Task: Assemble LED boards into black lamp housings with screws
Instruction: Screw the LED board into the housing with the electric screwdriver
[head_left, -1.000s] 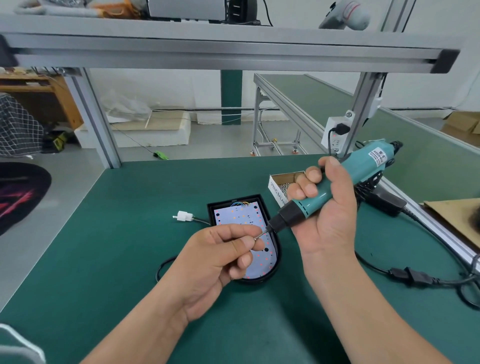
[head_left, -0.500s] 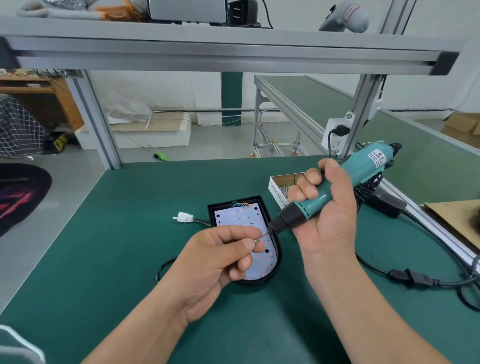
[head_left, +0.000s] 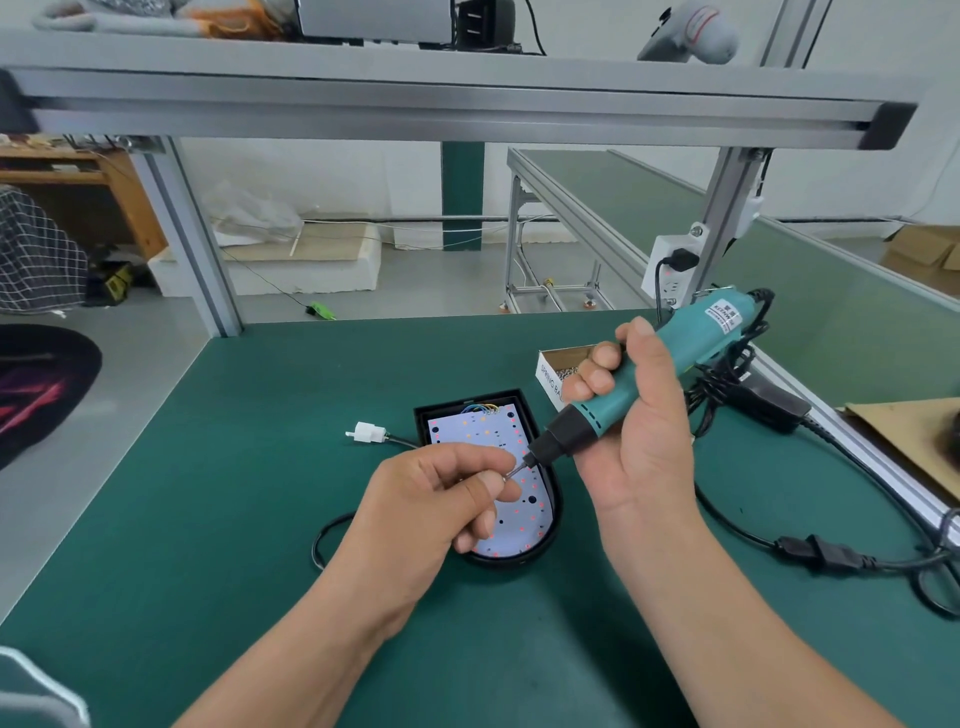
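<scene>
A black lamp housing (head_left: 555, 512) lies on the green mat with a white LED board (head_left: 483, 434) seated inside it. My right hand (head_left: 639, 431) grips a teal electric screwdriver (head_left: 644, 374), tilted, its bit pointing down-left above the board. My left hand (head_left: 441, 499) hovers over the board, thumb and forefinger pinched together at the bit's tip; a screw there is too small to make out. A cable with a white connector (head_left: 367, 432) runs out of the housing to the left.
An open cardboard box of screws (head_left: 558, 366) stands behind the housing. The screwdriver's black power supply (head_left: 763, 405) and cords (head_left: 810, 551) lie to the right. An aluminium rail (head_left: 852, 457) edges the bench on the right, with a frame beam (head_left: 467, 104) overhead.
Both hands and the screwdriver stay almost still; my left fingers keep pinching at the bit's tip.
</scene>
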